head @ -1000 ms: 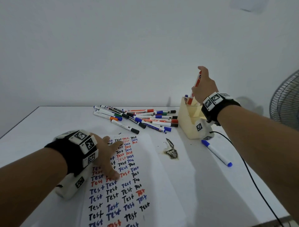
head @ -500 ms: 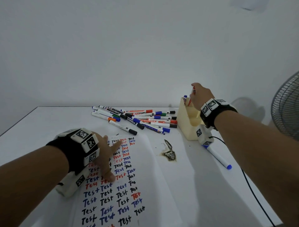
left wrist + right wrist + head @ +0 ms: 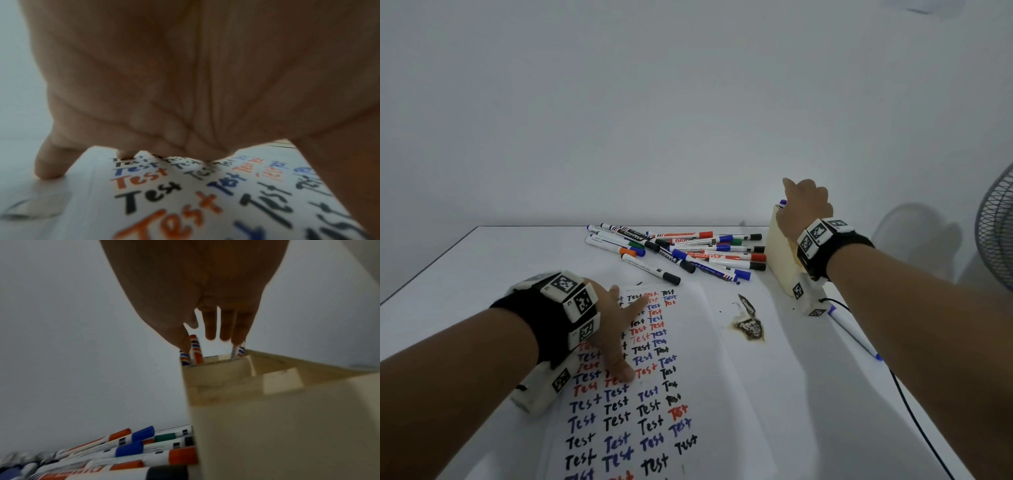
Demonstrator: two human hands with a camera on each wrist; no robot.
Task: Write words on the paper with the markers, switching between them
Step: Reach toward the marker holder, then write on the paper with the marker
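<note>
Several columns of "Test" in black, blue and red already fill the paper (image 3: pixel 698 359), which lies flat on the white worktop (image 3: pixel 482 274) in front of the person. The left hand (image 3: pixel 616 329) rests on its upper left part with fingers spread and straight, thumb and fingertips pressing down, presumably to stop the sheet sliding while the other hand is away.

That right hand (image 3: pixel 804 209) is up at the far back compartment of the cream holder (image 3: pixel 267 402), its fingers pointing down among the upright markers there. A red-banded marker (image 3: pixel 195 350) stands just beside the thumb side; whether the fingers are pinching it or have let go I cannot tell. Judging by this, a marker swap is in hand.

Beside the holder, a loose heap of capped markers (image 3: pixel 681 253) lies at the worktop's far edge, within easy reach. One blue-capped marker (image 3: pixel 854 334) lies alone to the right, near a black cable (image 3: pixel 914 421). A dark stain (image 3: pixel 750 322) marks the worktop just beside the paper.
</note>
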